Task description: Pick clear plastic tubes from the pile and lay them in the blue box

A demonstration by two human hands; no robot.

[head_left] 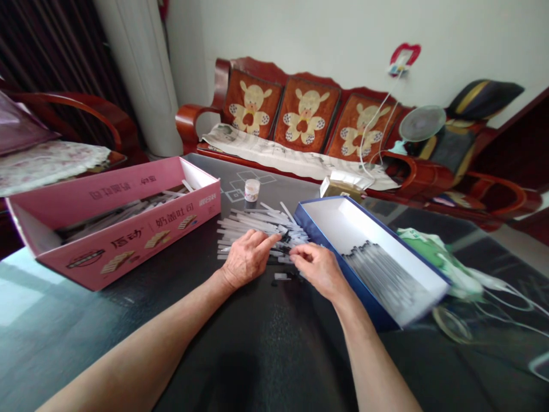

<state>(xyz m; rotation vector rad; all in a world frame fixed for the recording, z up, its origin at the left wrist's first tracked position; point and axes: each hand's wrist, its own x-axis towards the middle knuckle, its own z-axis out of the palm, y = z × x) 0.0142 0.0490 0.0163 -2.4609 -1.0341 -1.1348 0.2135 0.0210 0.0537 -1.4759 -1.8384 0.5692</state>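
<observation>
A heap of thin white plastic strips (257,226) lies on the dark table (257,343) in front of me. My left hand (246,257) rests on the near edge of the heap, fingers bent and pointing right. My right hand (317,266) sits just beside it, fingers curled in a pinch at the strips; what it grips is too small to name. A small dark piece (281,277) lies between the hands. Right of my right hand stands a blue box (326,240) with a white inside and a row of strips laid in it.
A pink carton (111,229) holding more strips stands at the left. A small white jar (251,190) and a tissue pack (343,186) sit behind the heap. Green-white packaging and cords (450,269) lie at the right. A red wooden sofa (309,114) stands behind the table.
</observation>
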